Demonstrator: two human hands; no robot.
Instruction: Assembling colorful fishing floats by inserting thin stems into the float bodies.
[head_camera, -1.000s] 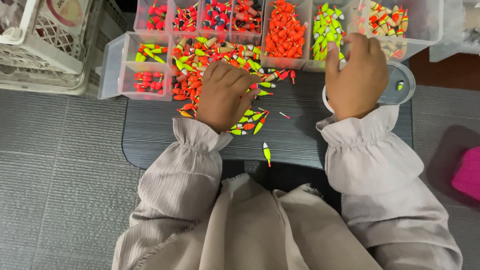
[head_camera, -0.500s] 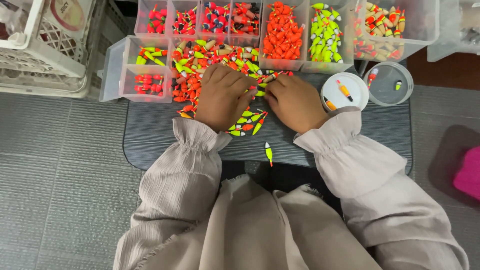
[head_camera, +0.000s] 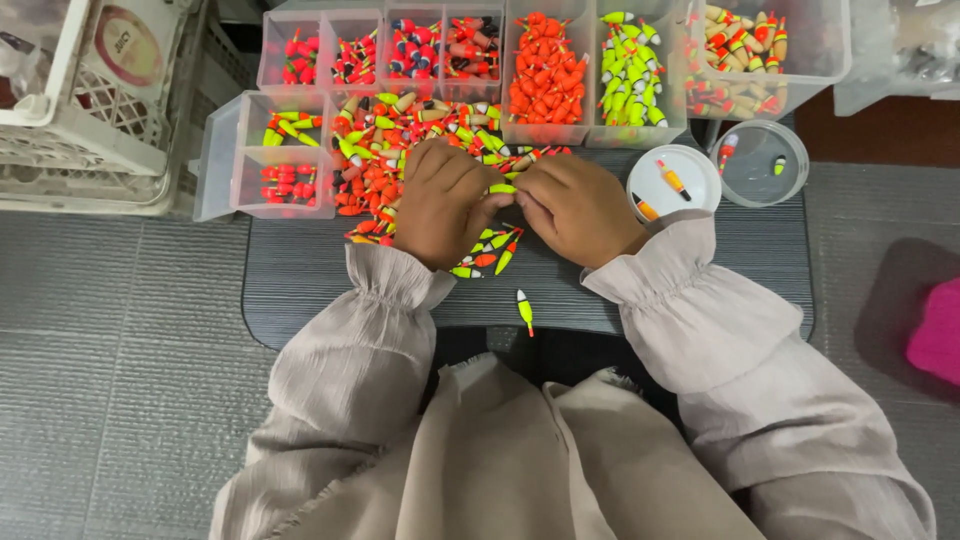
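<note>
While pale ruffled sleeves (head_camera: 690, 330) fill the lower frame, a lone yellow-green fishing float (head_camera: 524, 310) lies on the dark desk (head_camera: 300, 280) just above them, at lower centre. Beyond it, at mid-frame, both hands meet fingertip to fingertip: the left hand (head_camera: 445, 205) and right hand (head_camera: 580, 208) are curled, pinching one small yellow-green float (head_camera: 502, 188) between them over a loose pile of floats (head_camera: 380, 170). Right of the right hand sit a white round lid (head_camera: 690, 170) and a clear round tub (head_camera: 760, 165). Farthest, along the top edge, stand clear compartment boxes (head_camera: 545, 75) sorted by colour; a white crate (head_camera: 90, 110) occupies the upper left.
</note>
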